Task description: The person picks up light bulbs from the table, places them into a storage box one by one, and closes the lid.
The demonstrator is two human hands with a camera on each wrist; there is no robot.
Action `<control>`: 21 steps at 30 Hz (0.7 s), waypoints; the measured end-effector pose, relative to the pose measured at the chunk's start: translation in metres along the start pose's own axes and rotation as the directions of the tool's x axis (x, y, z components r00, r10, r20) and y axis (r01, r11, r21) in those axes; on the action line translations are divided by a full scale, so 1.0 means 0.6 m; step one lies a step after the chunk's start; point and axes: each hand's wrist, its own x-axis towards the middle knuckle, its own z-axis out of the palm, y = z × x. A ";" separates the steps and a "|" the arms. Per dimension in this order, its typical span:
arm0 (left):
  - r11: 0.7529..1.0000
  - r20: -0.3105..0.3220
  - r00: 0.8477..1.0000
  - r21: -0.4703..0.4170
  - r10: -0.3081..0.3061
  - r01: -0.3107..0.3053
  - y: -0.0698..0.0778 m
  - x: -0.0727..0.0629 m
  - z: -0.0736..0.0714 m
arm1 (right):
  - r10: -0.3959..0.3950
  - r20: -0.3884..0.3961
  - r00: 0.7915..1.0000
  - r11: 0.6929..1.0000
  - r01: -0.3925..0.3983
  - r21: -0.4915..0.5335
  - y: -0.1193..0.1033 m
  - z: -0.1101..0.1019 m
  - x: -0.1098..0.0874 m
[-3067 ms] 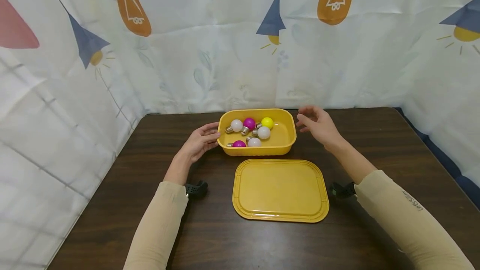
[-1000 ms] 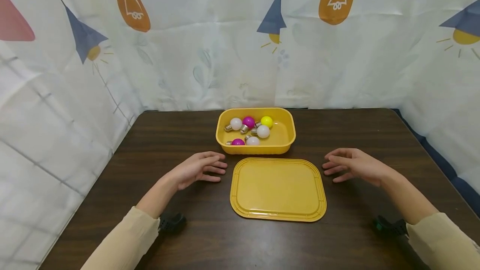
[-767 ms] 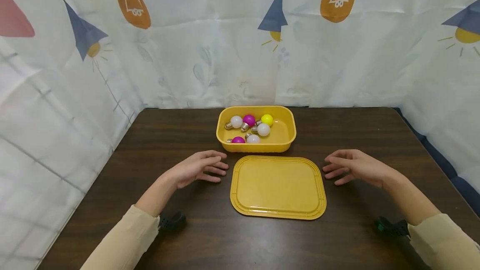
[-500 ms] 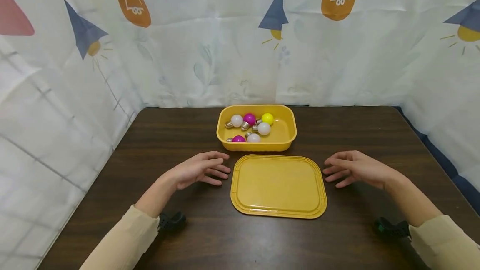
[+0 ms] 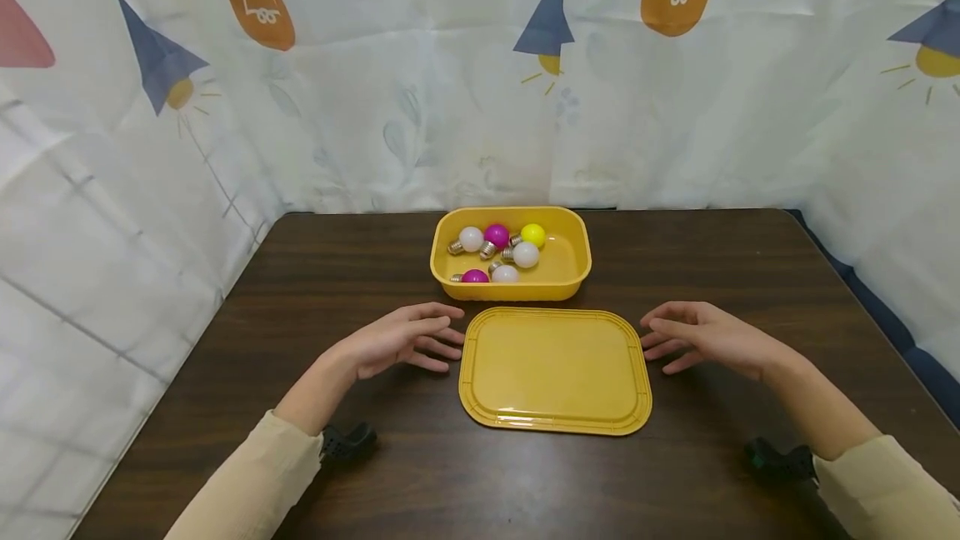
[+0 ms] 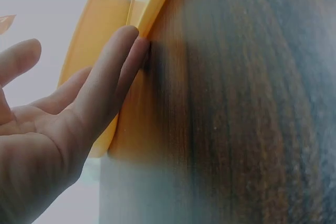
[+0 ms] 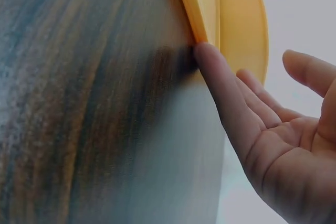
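Note:
A flat yellow lid [image 5: 555,369] lies on the dark wooden table. At its left edge is my left hand [image 5: 397,340], fingers spread and relaxed, fingertips right at the lid's rim. My right hand [image 5: 705,336] mirrors it on the other side, its fingers lightly bent beside the lid's right edge. Both wrist views show fingertips close against the lid's side, in the left wrist view the lid [image 6: 152,1] and in the right wrist view the lid [image 7: 197,3]. Behind the lid stands a yellow plastic tub [image 5: 566,269] with several light bulbs in it, white [image 5: 527,254], magenta [image 5: 496,236] and yellow [image 5: 533,234].
The brown table [image 5: 480,482] reaches back to a white printed curtain [image 5: 465,123], which also hangs at the left and right. The tub is near the table's back edge, just behind the lid. Black wrist straps [image 5: 348,442] sit below both sleeves.
Both hands have left the sides of the tub and come down to the lid's two sides. In the last half second they have drawn slightly closer to its edges. Lid and tub stay in place.

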 end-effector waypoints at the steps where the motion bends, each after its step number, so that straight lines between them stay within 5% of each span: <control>1: 1.000 0.004 1.000 -0.003 0.001 -0.001 -0.001 0.001 0.000 | -0.001 -0.005 1.000 1.000 0.001 0.002 0.000 0.000 -0.001; 21: 0.999 -0.004 1.000 0.048 0.016 -0.016 -0.007 0.009 0.014 | -0.025 -0.026 0.999 1.000 0.025 -0.018 0.013 0.011 0.009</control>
